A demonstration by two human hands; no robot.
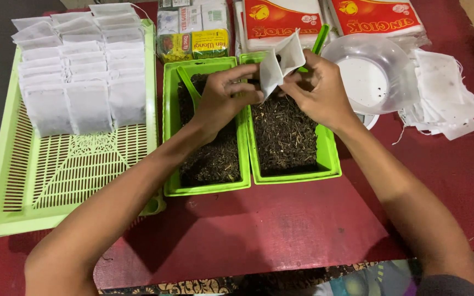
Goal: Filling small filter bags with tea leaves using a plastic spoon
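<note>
1. Leftmost, a pale green slotted tray (56,181) held filled white sachets (78,71) in overlapping rows, kept tidy and apart from the loose leaf.
2. The left hand (223,98) pinched one edge of an empty white sachet (281,63) above two green tubs of dried leaf (283,137), so spills would drop back in.
3. The right hand (319,90) gripped the opposite edge, its fingers spreading the mouth.
4. Rightward, a clear bowl (377,71) and spare sachets (443,96) lay within reach on the red desk (281,230).

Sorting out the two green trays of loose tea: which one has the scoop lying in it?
The left green tray, under the left hand: a green scoop lies in its far corner. The right green tray holds only tea.
</note>
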